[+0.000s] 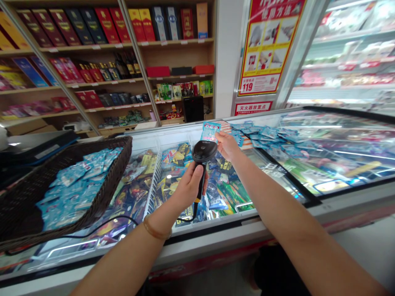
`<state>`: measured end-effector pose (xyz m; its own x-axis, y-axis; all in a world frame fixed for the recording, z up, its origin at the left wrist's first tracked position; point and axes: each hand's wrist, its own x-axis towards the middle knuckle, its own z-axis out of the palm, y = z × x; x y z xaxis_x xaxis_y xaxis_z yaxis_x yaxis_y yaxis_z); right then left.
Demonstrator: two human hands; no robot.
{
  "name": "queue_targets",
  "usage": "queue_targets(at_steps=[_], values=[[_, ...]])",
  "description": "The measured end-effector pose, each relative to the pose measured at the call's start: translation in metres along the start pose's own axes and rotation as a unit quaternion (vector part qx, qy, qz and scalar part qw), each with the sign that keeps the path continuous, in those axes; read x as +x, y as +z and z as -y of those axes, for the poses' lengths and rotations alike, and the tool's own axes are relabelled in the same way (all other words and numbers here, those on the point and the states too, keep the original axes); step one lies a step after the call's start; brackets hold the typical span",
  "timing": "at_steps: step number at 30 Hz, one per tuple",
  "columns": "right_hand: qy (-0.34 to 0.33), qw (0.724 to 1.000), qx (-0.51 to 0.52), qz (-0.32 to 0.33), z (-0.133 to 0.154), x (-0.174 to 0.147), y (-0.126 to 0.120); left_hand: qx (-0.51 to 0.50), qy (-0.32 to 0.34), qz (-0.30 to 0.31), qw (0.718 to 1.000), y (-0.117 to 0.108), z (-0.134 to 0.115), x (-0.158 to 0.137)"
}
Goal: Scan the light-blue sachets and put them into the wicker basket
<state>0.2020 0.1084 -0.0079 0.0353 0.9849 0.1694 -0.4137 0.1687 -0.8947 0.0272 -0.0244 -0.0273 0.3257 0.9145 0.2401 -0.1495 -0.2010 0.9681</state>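
My left hand (191, 183) is wrapped around the handle of a black corded barcode scanner (204, 151), held upright over the chest freezer's glass top. Just beyond the scanner's head, my right hand (226, 144) pinches a small light-blue packet (210, 130) by its right edge. The scanner's head covers the packet's lower part. To the right, a loose pile of similar blue packets (268, 137) lies on the freezer top, partly on an orange-striped sheet. More blue packets (80, 176) fill a dark brown woven basket (119, 174) on the left.
Bagged and wrapped goods show inside the chest freezer (212, 236) through its glass. The scanner's black cord (101, 225) runs left in front of the basket. Behind stand wooden shelves (182, 43) with boxed goods, a red poster (268, 49) and a lit fridge (348, 61).
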Motion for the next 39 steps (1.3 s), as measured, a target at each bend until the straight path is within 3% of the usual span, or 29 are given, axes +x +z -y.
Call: queue_targets(at_steps=[11,13,17,19,22,27,32,35,39], values=[[-0.001,1.0,0.011,-0.007,-0.008,0.006,-0.006,-0.005,-0.021,0.006,1.0,0.0,0.001,0.001],[0.006,1.0,-0.011,-0.027,-0.013,0.007,-0.007,-0.008,-0.023,-0.028,0.999,0.0,-0.001,0.003],[0.048,0.996,-0.043,-0.055,-0.028,0.007,0.008,-0.029,-0.013,-0.164,0.986,-0.012,-0.021,0.008],[0.079,0.995,-0.049,-0.048,-0.035,0.008,0.029,-0.033,-0.018,-0.216,0.976,-0.028,-0.04,0.008],[0.114,0.992,-0.046,-0.024,-0.04,0.01,0.081,-0.022,-0.013,-0.267,0.963,-0.063,-0.072,0.001],[0.186,0.982,-0.015,0.032,-0.046,0.011,0.198,-0.027,0.044,-0.398,0.916,-0.132,-0.111,-0.023],[0.249,0.965,0.029,0.071,-0.069,0.004,0.307,-0.059,0.049,-0.48,0.874,-0.181,-0.124,-0.053],[0.278,0.955,0.027,0.105,-0.082,0.0,0.339,-0.058,0.055,-0.503,0.861,-0.196,-0.123,-0.065],[0.258,0.96,0.016,0.109,-0.088,-0.003,0.334,-0.069,0.056,-0.505,0.859,-0.202,-0.118,-0.068]])
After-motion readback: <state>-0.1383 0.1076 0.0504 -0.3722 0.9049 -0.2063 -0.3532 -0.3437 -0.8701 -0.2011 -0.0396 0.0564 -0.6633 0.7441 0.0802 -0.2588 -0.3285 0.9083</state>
